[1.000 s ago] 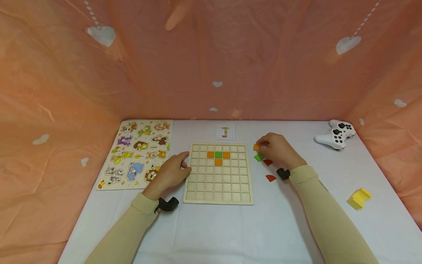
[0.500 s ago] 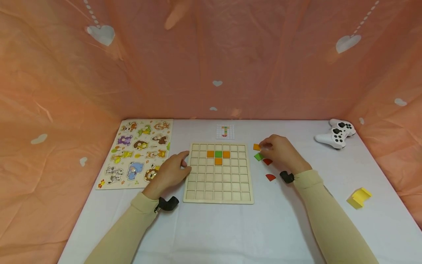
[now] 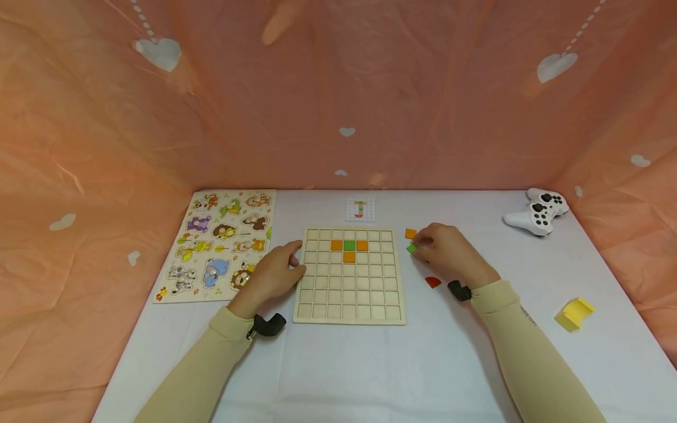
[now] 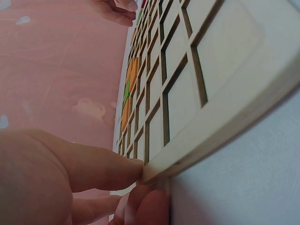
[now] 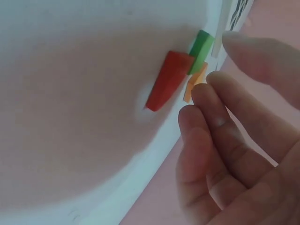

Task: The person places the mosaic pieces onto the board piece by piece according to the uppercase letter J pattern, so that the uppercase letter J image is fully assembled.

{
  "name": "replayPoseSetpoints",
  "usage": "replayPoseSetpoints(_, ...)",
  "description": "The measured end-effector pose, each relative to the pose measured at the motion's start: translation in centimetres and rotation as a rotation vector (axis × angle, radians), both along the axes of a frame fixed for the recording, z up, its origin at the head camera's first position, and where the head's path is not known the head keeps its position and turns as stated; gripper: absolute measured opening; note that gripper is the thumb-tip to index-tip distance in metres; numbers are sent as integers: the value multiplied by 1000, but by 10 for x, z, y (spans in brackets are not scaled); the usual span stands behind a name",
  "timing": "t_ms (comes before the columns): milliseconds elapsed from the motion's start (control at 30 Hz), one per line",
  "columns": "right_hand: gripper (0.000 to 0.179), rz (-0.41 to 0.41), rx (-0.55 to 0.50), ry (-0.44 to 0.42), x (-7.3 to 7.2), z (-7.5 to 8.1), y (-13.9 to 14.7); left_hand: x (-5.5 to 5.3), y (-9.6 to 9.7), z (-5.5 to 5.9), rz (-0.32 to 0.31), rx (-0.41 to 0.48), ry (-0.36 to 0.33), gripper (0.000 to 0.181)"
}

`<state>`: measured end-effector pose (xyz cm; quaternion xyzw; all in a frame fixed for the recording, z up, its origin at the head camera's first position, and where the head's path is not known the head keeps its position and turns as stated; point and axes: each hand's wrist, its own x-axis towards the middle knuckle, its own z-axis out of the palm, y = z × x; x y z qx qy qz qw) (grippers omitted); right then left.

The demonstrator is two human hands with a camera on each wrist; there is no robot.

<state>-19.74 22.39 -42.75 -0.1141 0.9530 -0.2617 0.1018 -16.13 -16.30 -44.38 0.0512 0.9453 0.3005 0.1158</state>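
My left hand (image 3: 272,274) lies at the left edge of a pale wooden grid board (image 3: 321,298), thumb and index finger touching its rim. In the left wrist view, fingers (image 4: 105,166) meet the rim (image 4: 225,136). Three orange tiles and one green tile (image 3: 349,245) sit in upper cells. My right hand (image 3: 446,252) is right of the board, fingertips close over a loose green tile (image 3: 411,249). A gap shows between thumb and fingers in the right wrist view. An orange tile (image 3: 410,234) lies just beyond; a red quarter-round piece (image 3: 433,282) lies nearer.
Behind the board lies a small pattern card (image 3: 361,210). An animal puzzle board (image 3: 215,247) is at the left. At the right are a white game controller (image 3: 536,212) and a yellow notched block (image 3: 574,314). Peach cloth walls border the white table.
My right hand has let go of the orange tile, left it on the table, and moved nearer to the green tile. It now covers one red piece. The left hand stays put.
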Motion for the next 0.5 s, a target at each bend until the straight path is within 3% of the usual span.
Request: replayPoseSetpoints(500,28,18,18,27,0,-6,-8,0,0,2,12,11,-24,66)
